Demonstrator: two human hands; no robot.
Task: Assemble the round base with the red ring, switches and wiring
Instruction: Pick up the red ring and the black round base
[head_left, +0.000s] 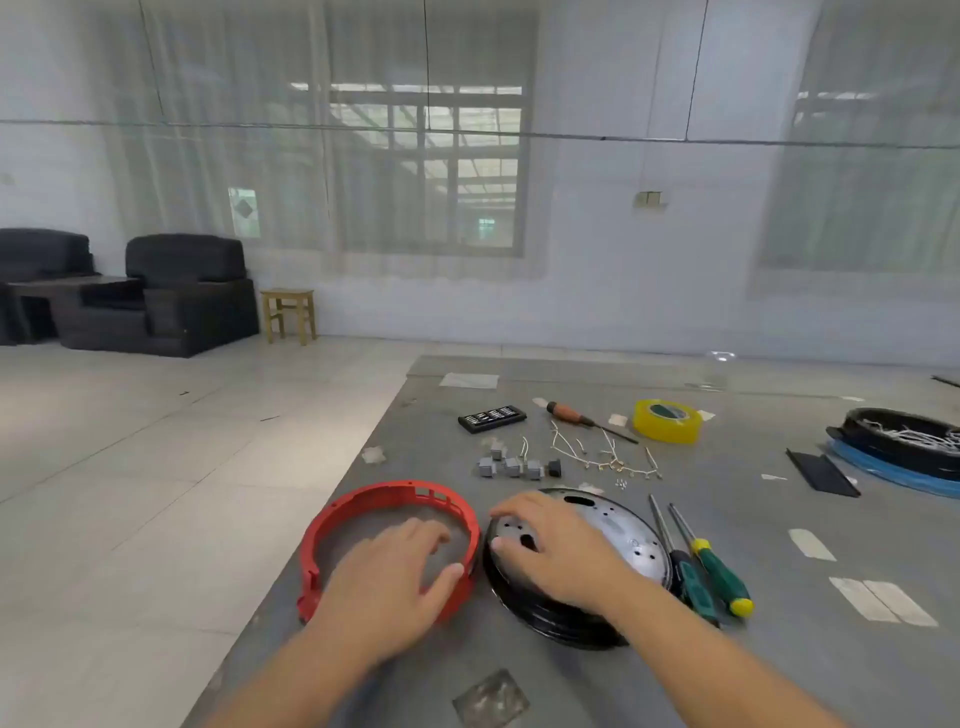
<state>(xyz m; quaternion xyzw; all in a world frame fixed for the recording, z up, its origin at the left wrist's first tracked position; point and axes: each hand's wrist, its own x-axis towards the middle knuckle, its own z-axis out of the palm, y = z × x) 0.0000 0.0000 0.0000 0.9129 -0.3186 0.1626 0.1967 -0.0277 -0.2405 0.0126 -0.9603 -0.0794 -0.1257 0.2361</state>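
- Round base (613, 535): a black-rimmed disc with a shiny metal face pierced by holes, lying on the near part of the grey table (571, 686), tilted slightly with its far edge higher.
- Right hand (556, 551): laid palm-down over the left half of the round base, fingers spread and slightly bent, fingertips on the metal face near the left rim; whether it grips or only rests cannot be told.
- Red ring (363, 504): an open-ended plastic hoop lying flat just left of the round base, its right side close against the base's rim; slots show along its far wall.
- Left hand (389, 577): set over the near right part of the red ring, fingers reaching inside the hoop and thumb outside at its right wall; the hold looks loose.
- Switches (514, 465): a cluster of small grey blocks, with one black one at the right end, beyond the two round parts.
- Wiring (608, 452): thin pale leads with small terminals, spread just right of the switches.
- Two green-handled screwdrivers (711, 566): side by side, right of the round base.
- Far items: a black bit case (492, 418), an orange-handled screwdriver (576, 415) and a roll of yellow tape (667, 421).
- At the right edge: a black round housing (904, 447) holding white wires.
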